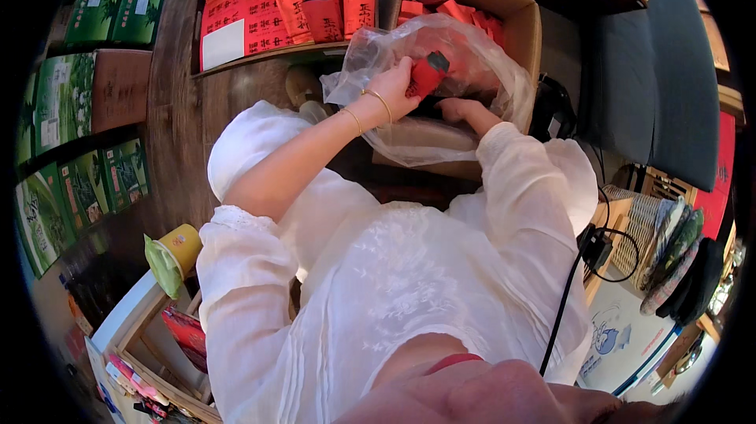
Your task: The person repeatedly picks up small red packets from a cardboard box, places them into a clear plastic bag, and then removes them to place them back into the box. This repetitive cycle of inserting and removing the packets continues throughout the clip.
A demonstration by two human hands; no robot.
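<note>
My left hand (396, 92) is closed around a small red packet (429, 77) with a dark grey end, held above an open cardboard box (518, 18). A clear plastic bag (498, 70) lines that box and spills over its near side. My right hand (463, 111) is inside the bag's near part, fingers bunched beside something dark; what they hold is hidden. More red packets (457, 11) lie loose at the back of the box. To its left, a second carton holds rows of red packets (287, 3) with a white label sheet (224, 44) on top.
Green boxes (67, 93) are stacked along the left on a wooden floor (175, 54). A yellow cup (183, 244) stands at lower left. A dark grey padded seat (654, 85) is at right, above a wicker basket (630, 223) with cloths. A black cable (568, 298) hangs beside my right arm.
</note>
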